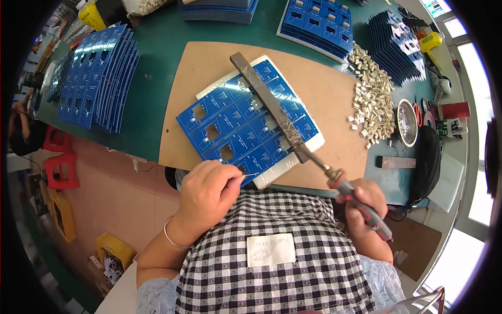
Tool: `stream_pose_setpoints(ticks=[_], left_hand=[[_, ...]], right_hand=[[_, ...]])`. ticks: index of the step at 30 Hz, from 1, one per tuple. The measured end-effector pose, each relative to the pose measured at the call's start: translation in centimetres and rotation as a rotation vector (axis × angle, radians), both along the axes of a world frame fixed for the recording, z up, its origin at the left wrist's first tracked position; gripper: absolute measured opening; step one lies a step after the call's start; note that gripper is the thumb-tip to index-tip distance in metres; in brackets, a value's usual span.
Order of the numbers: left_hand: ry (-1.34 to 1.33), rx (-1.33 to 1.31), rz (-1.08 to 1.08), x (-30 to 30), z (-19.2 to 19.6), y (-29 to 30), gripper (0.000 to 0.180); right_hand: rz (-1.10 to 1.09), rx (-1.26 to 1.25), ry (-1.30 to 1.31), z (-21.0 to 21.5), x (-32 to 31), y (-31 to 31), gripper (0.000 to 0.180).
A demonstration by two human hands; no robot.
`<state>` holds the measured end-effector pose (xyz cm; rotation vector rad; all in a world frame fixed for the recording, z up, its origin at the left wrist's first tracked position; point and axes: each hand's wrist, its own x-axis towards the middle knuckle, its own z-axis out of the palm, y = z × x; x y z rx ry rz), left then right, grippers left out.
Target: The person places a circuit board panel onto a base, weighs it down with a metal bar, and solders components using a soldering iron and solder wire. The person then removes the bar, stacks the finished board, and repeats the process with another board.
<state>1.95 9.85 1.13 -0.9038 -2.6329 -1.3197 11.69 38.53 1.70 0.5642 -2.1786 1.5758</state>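
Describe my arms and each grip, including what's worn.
The sleeves are pale blue with a lacy texture, ending near the elbows. A thin, pale bangle rings the left wrist. The left grip and right grip are ungloved.

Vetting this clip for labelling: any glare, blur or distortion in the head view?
Head view: window at right blown out to white; glare streaks on the blue board panel. Same view: right hand and soldering iron look motion-blurred, left hand sharper. Head view again: fisheye bending toward the rim, black corners.
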Motion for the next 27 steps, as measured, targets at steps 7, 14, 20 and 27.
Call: stream_pose_setpoints(ticks=[7,14,20,27], left_hand=[[0.185,-0.067,-0.058,-0.2,-0.6,1.5,0.021],[0.259,-0.111,-0.043,0.0,-1.2,2.1,0.021],[0.276,-0.146,-0.025,0.0,-1.4,2.7,0.021],[0.282,-0.173,-0.024,0.0,-1.4,2.7,0.020]], right_hand=[[-0.179,-0.406,-0.276,-2.5,2.4,-2.1,0.032],[-0.223,-0.502,-0.209,-3.4,1.4,-3.2,0.022],[-0.230,-0.373,-0.245,-3.4,1.8,-3.3,0.023],[-0.328,-0.517,-0.376,-3.1,1.8,-4.1,0.024]])
